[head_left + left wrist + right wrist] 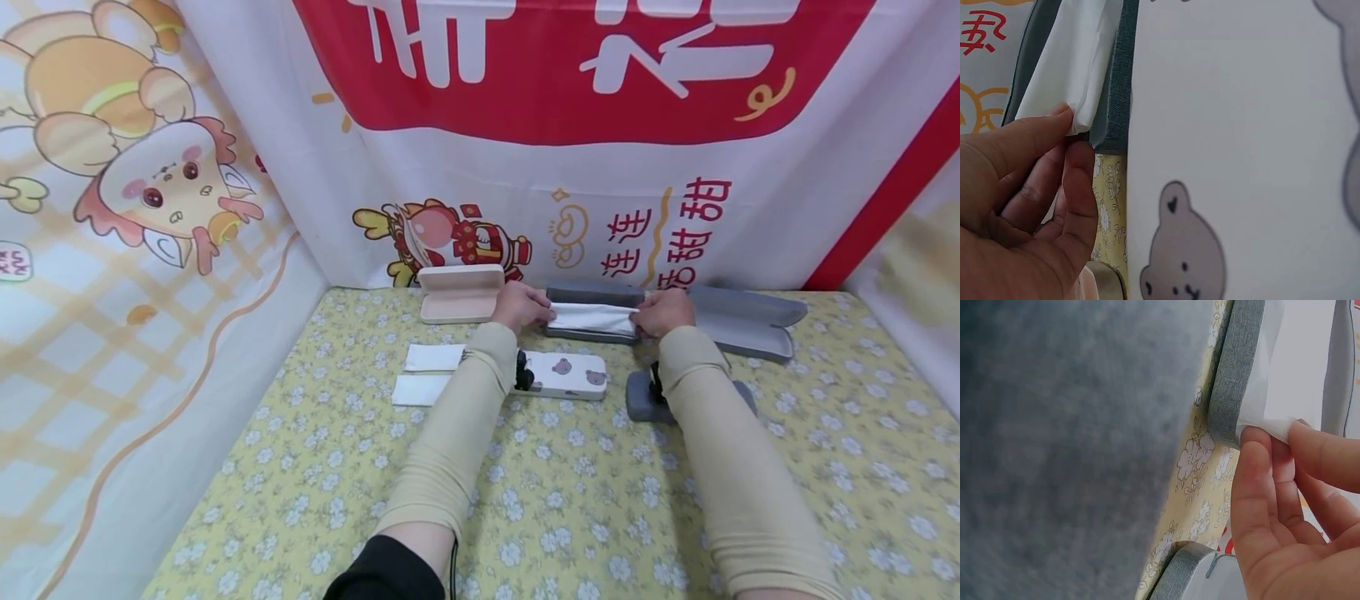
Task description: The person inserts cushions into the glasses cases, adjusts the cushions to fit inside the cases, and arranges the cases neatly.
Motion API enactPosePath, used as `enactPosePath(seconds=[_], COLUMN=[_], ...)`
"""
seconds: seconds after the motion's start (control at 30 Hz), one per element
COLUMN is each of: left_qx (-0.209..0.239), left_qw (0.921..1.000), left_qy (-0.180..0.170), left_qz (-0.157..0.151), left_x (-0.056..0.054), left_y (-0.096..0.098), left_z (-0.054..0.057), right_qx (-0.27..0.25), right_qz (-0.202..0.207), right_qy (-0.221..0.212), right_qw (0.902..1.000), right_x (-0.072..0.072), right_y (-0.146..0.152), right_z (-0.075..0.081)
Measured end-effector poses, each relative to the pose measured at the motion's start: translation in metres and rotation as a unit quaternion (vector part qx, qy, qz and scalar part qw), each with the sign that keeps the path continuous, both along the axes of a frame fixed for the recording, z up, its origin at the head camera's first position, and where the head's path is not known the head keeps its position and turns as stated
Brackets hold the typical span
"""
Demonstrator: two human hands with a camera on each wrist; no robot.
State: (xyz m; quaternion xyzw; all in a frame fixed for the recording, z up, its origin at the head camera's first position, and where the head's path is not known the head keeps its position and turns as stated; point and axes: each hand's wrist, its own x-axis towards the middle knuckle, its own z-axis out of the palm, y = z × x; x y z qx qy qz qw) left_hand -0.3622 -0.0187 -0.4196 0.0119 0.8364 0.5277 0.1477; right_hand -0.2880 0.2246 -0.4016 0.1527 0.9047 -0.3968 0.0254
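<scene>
A folded white cloth point(592, 317) stretches between the two hands, over an open grey glasses case point(558, 333) near the back of the table. My left hand point(521, 307) pinches its left end between thumb and fingers; in the left wrist view the cloth point(1075, 69) shows layered folds above the case. At the opposite end, my right hand point(663, 312) pinches a corner. Seen from the right wrist, the thin edge of the cloth point(1297, 369) lies along the case's inside wall, with the fingertips right at the case's rounded end.
An open pink case point(461, 308) stands left of the left hand. Two white folded pieces point(431, 358) lie beside a white bear-print case point(566, 375) under the left forearm. A closed grey case point(643, 398) sits below the right wrist; another open grey case point(750, 329) lies at the right.
</scene>
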Motion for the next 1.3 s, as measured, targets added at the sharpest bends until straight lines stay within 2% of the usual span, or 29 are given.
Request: enactPosePath(seconds=[0.17,0.3,0.63,0.83,1.0,1.17,1.3], left_qx=[-0.020,-0.035,-0.071,-0.076,-0.055,-0.020,-0.008], left_qw=[0.9998,0.9994,0.9972,0.9966,0.9983,0.9993,0.9974], left_qy=[-0.005,-0.005,0.003,-0.004,0.009,-0.031,-0.070], left_qz=[-0.001,-0.001,-0.022,-0.033,-0.021,0.012,0.014], left_x=[0.003,0.003,0.000,0.000,-0.002,-0.004,-0.002], left_y=[0.000,0.000,0.002,0.001,-0.001,-0.004,-0.004], left_z=[-0.003,-0.005,-0.010,-0.007,-0.001,0.002,0.004], right_qx=[-0.010,0.007,-0.005,-0.010,-0.012,-0.036,-0.058], right_qz=[-0.001,0.006,-0.006,-0.005,-0.028,-0.043,-0.037], right_qy=[-0.021,-0.033,-0.057,-0.064,-0.041,-0.033,-0.034], right_qw=[0.9997,0.9994,0.9983,0.9979,0.9987,0.9979,0.9970], right_x=[0.000,-0.001,-0.003,-0.007,-0.009,-0.008,-0.006], right_y=[0.000,0.000,0.001,0.007,0.018,0.028,0.029], right_z=[-0.001,-0.004,-0.005,-0.010,-0.011,-0.009,-0.008])
